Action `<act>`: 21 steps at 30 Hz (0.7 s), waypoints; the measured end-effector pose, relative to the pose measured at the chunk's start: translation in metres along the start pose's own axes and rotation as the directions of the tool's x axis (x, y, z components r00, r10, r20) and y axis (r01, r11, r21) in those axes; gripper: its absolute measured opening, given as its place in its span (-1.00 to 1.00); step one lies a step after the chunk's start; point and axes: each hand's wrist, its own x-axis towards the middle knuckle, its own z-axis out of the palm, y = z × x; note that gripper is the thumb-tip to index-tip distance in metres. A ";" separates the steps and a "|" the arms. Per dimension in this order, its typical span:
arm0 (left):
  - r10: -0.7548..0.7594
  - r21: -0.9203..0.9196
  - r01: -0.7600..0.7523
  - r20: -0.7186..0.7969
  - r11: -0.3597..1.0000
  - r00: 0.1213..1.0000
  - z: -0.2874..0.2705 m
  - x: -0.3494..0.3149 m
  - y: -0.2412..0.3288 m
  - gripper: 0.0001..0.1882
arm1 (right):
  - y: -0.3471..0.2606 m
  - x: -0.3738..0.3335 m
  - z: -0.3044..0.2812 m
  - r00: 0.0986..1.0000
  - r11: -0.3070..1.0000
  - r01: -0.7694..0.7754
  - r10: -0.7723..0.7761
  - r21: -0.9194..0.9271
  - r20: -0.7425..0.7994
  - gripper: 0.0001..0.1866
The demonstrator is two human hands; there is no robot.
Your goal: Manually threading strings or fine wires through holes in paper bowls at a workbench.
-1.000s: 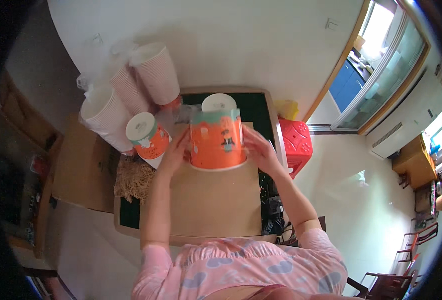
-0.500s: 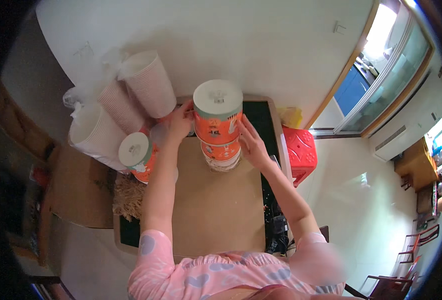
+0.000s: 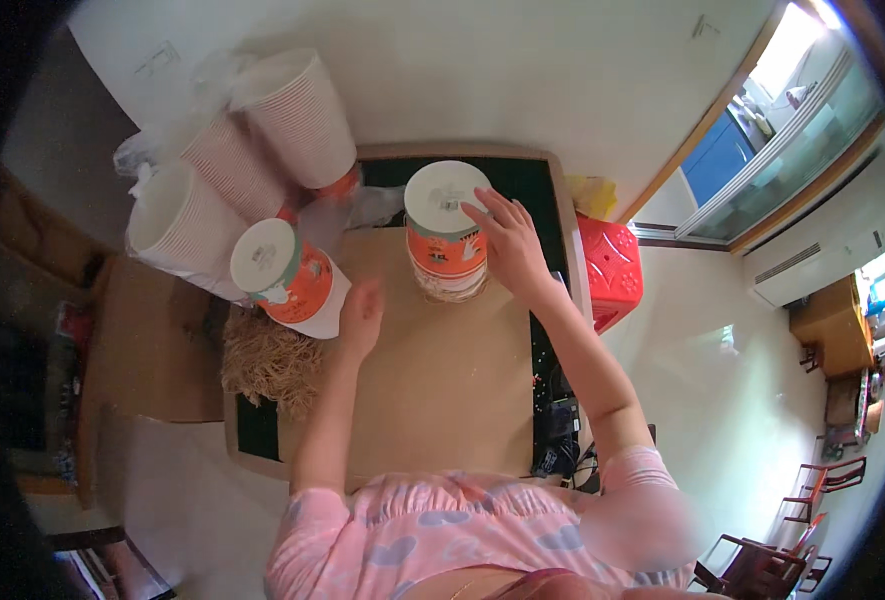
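Note:
An upside-down stack of paper cups [image 3: 446,248], orange with a green band and white base upward, stands at the far middle of the table. Something tan and stringy shows under its lower rim. My right hand [image 3: 512,240] lies against the right side of its top, fingers spread over the base's edge. Apart from that stack, my left hand [image 3: 362,312] hovers above the board, its fingers blurred. Just beside it, a second upside-down orange paper cup [image 3: 307,285] leans at the left, over a white cup. Below that sits a bundle of tan raffia-like strands [image 3: 267,360].
Tall stacks of white paper cups [image 3: 297,115] in clear plastic bags stand at the back left. A brown board [image 3: 442,390] covers the table's middle. A red plastic stool [image 3: 610,270] is right of the table; dark cables [image 3: 559,440] lie on its right edge.
The upper cup has come down fully over the stack, which now looks shorter. My left hand has left it and moved back toward me. My right hand has shifted onto its top edge.

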 end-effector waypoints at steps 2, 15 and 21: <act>0.005 0.007 -0.005 -0.027 1.000 1.000 -0.020 -0.030 -0.049 -0.74 | 0.007 -0.010 0.021 0.977 0.992 -0.036 0.060 -0.119 0.205 -0.46; -0.281 -0.453 0.115 -0.320 0.884 0.905 -0.163 -0.045 -0.117 -0.74 | -0.045 -0.017 0.075 1.000 1.000 0.025 -0.025 -0.015 -0.001 -0.48; -0.108 -0.268 0.000 -0.387 0.963 0.916 -0.189 -0.005 -0.113 -0.55 | -0.120 -0.011 0.219 0.692 0.506 -0.718 0.437 0.479 0.575 -0.63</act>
